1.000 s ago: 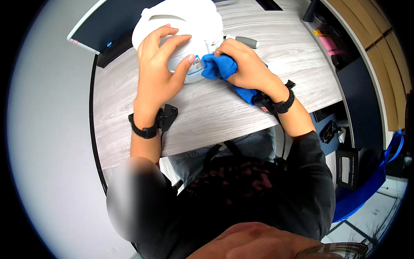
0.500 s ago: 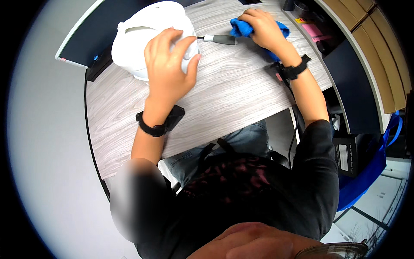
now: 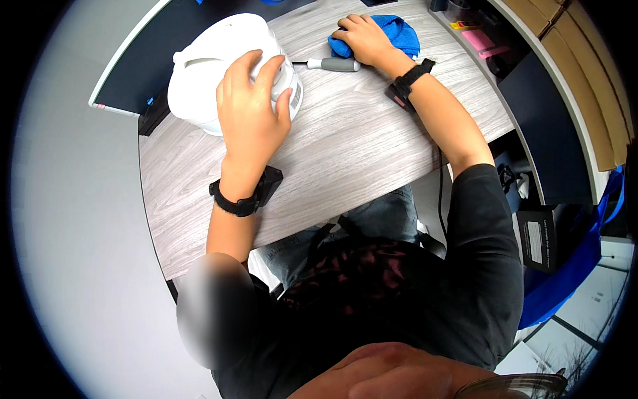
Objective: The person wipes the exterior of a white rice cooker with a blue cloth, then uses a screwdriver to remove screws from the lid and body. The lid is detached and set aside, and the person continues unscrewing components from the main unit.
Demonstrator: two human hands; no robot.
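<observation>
A white rounded appliance [image 3: 199,90] with a curved carrying handle sits at the far left of the desk. My left hand [image 3: 249,110] lies over its right side with the fingers spread, covering part of it. At the far side, a bunched blue cloth [image 3: 399,38] is under my right hand [image 3: 364,38], whose fingers curl around its left part. Between the appliance and the cloth lies a screwdriver [image 3: 340,64] with a grey and white handle; its shaft points at the appliance. Each wrist wears a black strap with a small dark box.
Light wood-grain desk [image 3: 332,146] under everything. A dark partition [image 3: 156,60] borders the far left. On the right, a shelf holds a pink item [image 3: 478,40] and cardboard boxes [image 3: 578,86]. A black cable [image 3: 441,193] hangs over the desk's near edge.
My right hand has moved left and slightly nearer with the cloth, which now spreads out more to the right of it. My left hand stays on the appliance. The whole view has shifted slightly.
</observation>
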